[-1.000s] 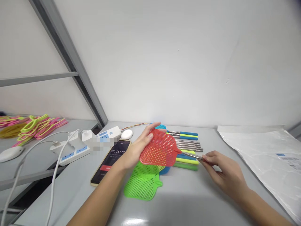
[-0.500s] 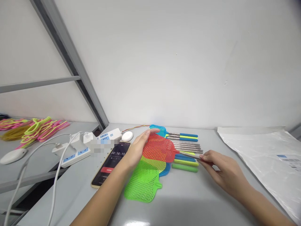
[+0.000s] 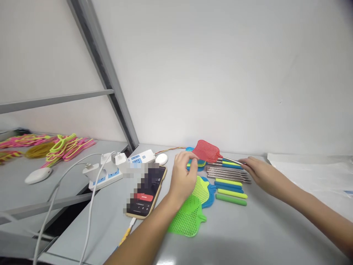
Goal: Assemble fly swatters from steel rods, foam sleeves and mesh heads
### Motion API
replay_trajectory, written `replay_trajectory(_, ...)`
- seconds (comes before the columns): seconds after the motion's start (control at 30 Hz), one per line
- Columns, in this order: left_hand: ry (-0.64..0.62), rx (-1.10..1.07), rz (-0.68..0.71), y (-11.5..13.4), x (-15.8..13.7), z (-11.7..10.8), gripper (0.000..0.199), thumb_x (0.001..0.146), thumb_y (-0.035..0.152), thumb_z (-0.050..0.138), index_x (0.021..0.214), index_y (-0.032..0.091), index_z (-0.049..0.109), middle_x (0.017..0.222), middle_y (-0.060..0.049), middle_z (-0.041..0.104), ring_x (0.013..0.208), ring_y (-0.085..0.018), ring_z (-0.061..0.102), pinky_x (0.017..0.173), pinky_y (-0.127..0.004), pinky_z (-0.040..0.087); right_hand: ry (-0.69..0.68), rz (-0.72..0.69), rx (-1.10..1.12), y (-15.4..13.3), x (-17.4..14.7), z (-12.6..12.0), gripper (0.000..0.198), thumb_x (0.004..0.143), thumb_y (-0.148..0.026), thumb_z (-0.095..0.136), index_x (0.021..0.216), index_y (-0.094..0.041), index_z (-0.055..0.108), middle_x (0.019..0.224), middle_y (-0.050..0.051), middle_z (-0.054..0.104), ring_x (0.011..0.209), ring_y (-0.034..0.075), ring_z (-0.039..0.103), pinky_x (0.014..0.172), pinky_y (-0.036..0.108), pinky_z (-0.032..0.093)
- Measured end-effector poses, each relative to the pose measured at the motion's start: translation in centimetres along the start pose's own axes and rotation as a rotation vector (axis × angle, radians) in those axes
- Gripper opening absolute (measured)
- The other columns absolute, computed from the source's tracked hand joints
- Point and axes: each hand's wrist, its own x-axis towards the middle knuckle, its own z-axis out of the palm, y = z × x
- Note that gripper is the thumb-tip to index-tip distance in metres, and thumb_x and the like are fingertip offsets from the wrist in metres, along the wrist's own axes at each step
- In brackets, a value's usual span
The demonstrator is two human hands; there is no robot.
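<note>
The red fly swatter (image 3: 207,151) is held slanting above the finished-looking swatters, its mesh head to the left. My right hand (image 3: 259,169) grips the far end of its metal rod. At the lower left edge of the red head, my left hand (image 3: 183,176) has its fingers curled, thumb and fingertips pinching that edge. Beneath lie blue swatters, partly covered. Loose mesh heads lie nearer: yellow (image 3: 201,190), blue (image 3: 211,191) and green (image 3: 189,219). Beside them are several metal rods (image 3: 226,173) and coloured grips, including a green grip (image 3: 231,200).
Left of my left hand lie a phone (image 3: 150,187), a power strip (image 3: 110,180) with chargers and white cables, and a round white device (image 3: 161,159). A white plastic bag (image 3: 309,176) covers the right side. Pink-yellow cords (image 3: 68,151) lie far left, behind a metal frame post (image 3: 118,106).
The red swatter has moved back and up toward the wall, uncovering the yellow and blue heads. My left hand has curled its fingers. The view has shifted left.
</note>
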Motion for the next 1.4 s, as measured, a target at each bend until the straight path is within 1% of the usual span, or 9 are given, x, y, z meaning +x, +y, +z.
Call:
replay_trajectory(0.1,-0.067,0.127,0.119,0.1,-0.6,0.3,0.013,0.091,0.016,0.047,0.089,0.019,0.06,0.096,-0.005,0.061,0.098,-0.02,0.052,0.089,-0.035,0.041,-0.016,-0.081,0.065,0.2,3.0,0.8,0.032,0.097,-0.042,0.034,0.102,-0.025,0.061,0.098,0.005,0.068,0.085,0.022,0.064,0.07,0.033,0.049)
replay_trajectory(0.27,-0.199,0.278,0.223,-0.3,-1.7,1.1,0.013,0.089,0.017,0.047,0.09,0.017,0.06,0.098,-0.007,0.061,0.096,-0.022,0.05,0.084,-0.037,0.042,0.013,-0.167,0.081,0.4,6.2,3.4,0.027,0.093,-0.04,0.042,0.094,-0.023,0.063,0.094,0.006,0.067,0.086,0.022,0.062,0.074,0.035,0.049)
replay_trajectory(0.47,-0.353,0.405,0.297,-0.3,-2.1,1.5,0.014,0.088,0.02,0.048,0.087,0.017,0.061,0.098,-0.006,0.061,0.094,-0.022,0.049,0.08,-0.037,0.043,0.041,-0.24,0.092,0.8,6.9,5.4,0.026,0.092,-0.038,0.047,0.093,-0.023,0.068,0.097,0.007,0.063,0.089,0.022,0.061,0.08,0.036,0.05)
replay_trajectory(0.63,-0.428,0.483,0.307,-0.1,-2.1,1.2,0.018,0.09,0.024,0.046,0.086,0.017,0.062,0.097,-0.006,0.062,0.094,-0.023,0.049,0.079,-0.037,0.043,0.087,-0.261,0.061,1.0,6.8,5.6,0.023,0.091,-0.036,0.052,0.096,-0.023,0.069,0.095,0.007,0.062,0.088,0.022,0.06,0.079,0.037,0.05)
replay_trajectory(0.77,-0.431,0.562,0.283,-0.2,-1.5,0.7,0.022,0.092,0.027,0.044,0.09,0.017,0.063,0.101,-0.007,0.062,0.097,-0.024,0.049,0.081,-0.039,0.043,0.152,-0.258,0.024,0.7,5.5,4.5,0.023,0.093,-0.034,0.05,0.099,-0.022,0.068,0.096,0.008,0.06,0.089,0.023,0.058,0.08,0.039,0.047)
replay_trajectory(0.9,-0.467,0.639,0.25,-0.5,-0.7,-0.2,0.021,0.092,0.027,0.045,0.096,0.018,0.064,0.106,-0.008,0.061,0.101,-0.026,0.049,0.083,-0.04,0.044,0.201,-0.283,-0.031,-0.5,2.1,3.3,0.022,0.096,-0.028,0.045,0.097,-0.022,0.067,0.095,0.007,0.061,0.086,0.021,0.057,0.076,0.037,0.044)
replay_trajectory(1.1,-0.639,0.678,0.19,-0.8,0.1,-1.4,0.02,0.092,0.031,0.049,0.098,0.02,0.065,0.105,-0.009,0.059,0.105,-0.028,0.048,0.087,-0.044,0.044,0.296,-0.32,-0.043,-1.1,-2.8,3.1,0.015,0.096,-0.022,0.047,0.101,-0.021,0.061,0.097,0.006,0.062,0.09,0.02,0.057,0.076,0.036,0.041)
replay_trajectory(1.23,-0.73,0.585,0.176,0.1,-0.4,-0.8,0.022,0.094,0.034,0.046,0.102,0.022,0.063,0.107,-0.007,0.059,0.105,-0.025,0.049,0.088,-0.042,0.044,0.236,-0.228,0.014,0.5,-3.6,3.5,0.016,0.097,-0.024,0.046,0.099,-0.024,0.061,0.096,0.005,0.062,0.088,0.019,0.058,0.077,0.036,0.041)
replay_trajectory(1.4,-0.742,0.562,0.176,0.6,-1.5,0.8,0.032,0.094,0.039,0.047,0.122,0.026,0.055,0.126,-0.007,0.054,0.118,-0.027,0.045,0.095,-0.045,0.041,0.147,-0.16,-0.014,1.9,-3.8,3.2,0.018,0.097,-0.027,0.044,0.098,-0.024,0.062,0.097,0.006,0.062,0.088,0.02,0.058,0.079,0.037,0.042)
